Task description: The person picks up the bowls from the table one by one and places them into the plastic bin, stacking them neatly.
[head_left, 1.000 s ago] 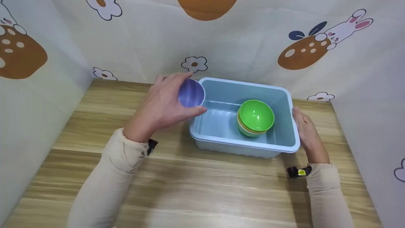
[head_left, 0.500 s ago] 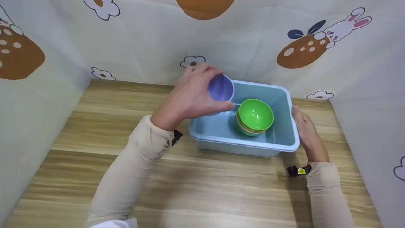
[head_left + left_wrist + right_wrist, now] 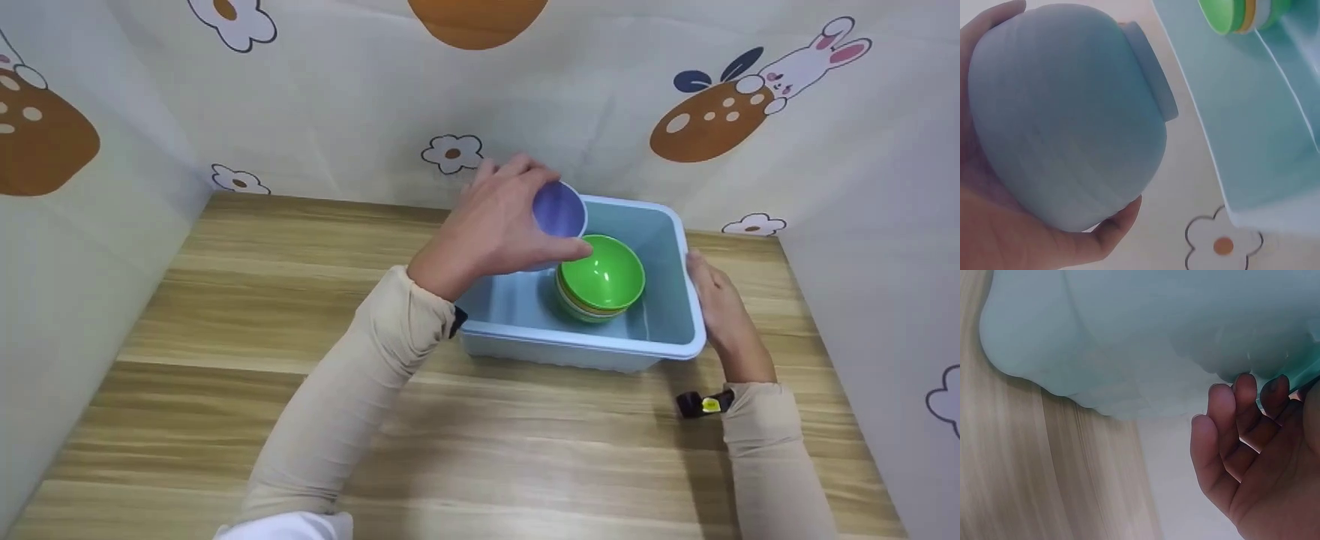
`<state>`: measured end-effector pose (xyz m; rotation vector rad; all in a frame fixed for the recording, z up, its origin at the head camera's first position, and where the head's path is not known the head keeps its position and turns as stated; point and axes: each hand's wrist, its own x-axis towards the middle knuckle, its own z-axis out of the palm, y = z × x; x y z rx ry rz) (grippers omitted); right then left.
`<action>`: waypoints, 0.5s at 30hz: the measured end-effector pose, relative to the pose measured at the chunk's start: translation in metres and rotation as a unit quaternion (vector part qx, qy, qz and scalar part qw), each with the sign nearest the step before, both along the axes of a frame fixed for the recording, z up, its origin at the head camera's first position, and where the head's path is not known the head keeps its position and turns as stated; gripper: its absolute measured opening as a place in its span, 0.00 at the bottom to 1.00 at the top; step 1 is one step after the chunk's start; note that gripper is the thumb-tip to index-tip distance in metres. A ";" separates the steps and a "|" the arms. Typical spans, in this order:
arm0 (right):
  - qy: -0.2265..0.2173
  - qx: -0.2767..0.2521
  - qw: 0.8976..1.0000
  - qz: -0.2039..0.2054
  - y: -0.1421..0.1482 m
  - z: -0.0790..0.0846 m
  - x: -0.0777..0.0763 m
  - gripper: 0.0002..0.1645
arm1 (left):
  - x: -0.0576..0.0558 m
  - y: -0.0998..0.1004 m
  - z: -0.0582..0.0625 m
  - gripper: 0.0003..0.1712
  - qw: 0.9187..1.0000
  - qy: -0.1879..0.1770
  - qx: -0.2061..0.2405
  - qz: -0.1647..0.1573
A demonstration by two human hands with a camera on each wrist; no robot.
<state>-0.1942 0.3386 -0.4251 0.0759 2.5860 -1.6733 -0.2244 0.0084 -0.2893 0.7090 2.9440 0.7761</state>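
A purple-blue bowl (image 3: 560, 211) is tilted in my left hand (image 3: 499, 229), its mouth turned to the right. Thumb and fingers grip it from opposite sides; the left wrist view shows the bowl's outer wall (image 3: 1067, 112) and foot ring. It hangs over the light blue plastic basin (image 3: 577, 337), just up and left of a stack of bowls. That stack stands inside the basin with a bright green bowl (image 3: 604, 274) on top and orange, white and green rims below. Against the basin's right outer side rests my right hand (image 3: 724, 315), its fingers (image 3: 1221, 405) loosely bent.
Under the basin lies a wood-grain tabletop (image 3: 525, 450). A pale cloth (image 3: 337, 97) printed with rabbits and flowers forms walls at the back and both sides, close behind the basin. Dark wrist straps show at both cuffs, the right one with a camera (image 3: 690, 405).
My left hand has carried the purple-blue bowl rightward, from the basin's left rim to beside the stack. The right hand stays at the basin's side, and the stack has not moved.
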 end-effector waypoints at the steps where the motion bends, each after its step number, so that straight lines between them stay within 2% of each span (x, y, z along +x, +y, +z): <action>1: 0.001 0.003 1.000 0.000 0.000 0.000 0.000 0.44 | 0.000 0.003 -0.001 0.51 1.000 0.001 0.001 -0.002; 7: 0.003 0.022 1.000 0.007 0.001 0.001 0.000 0.47 | -0.001 0.023 -0.001 0.51 1.000 -0.010 0.004 -0.005; 15: -0.008 0.034 0.999 0.010 0.003 0.002 0.001 0.47 | -0.006 0.049 -0.004 0.53 0.999 -0.033 0.012 -0.005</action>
